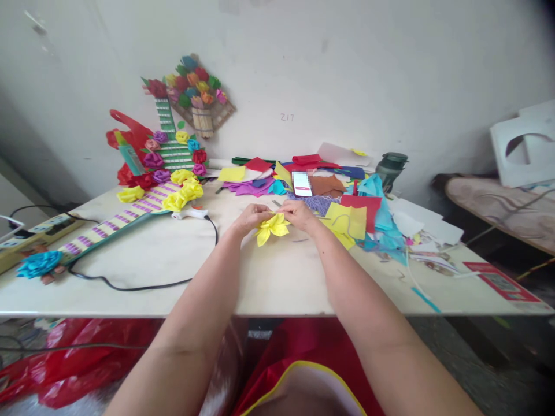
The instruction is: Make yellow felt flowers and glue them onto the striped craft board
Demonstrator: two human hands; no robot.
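A yellow paper flower point(272, 229) with pointed petals is held between both hands over the middle of the white table. My left hand point(252, 218) is closed, its fingertips pinching the flower's left upper side. On the other side my right hand point(299, 215) is closed at the flower's upper right edge. A thin grey piece point(276, 203) shows beside the right fingertips; what it is I cannot make out. Yellow paper sheets point(347, 222) lie just right of my right hand, and a white glue gun point(191, 214) rests to the left.
A flower-trimmed striped strip point(117, 222) lies at left, with a black cord point(130, 287) looping beside it. Coloured paper, a phone point(302, 184) and a dark bottle point(391, 169) stand or lie at the back. Blue scraps point(385, 225) cover the right side; a power strip point(39, 234) sits far left.
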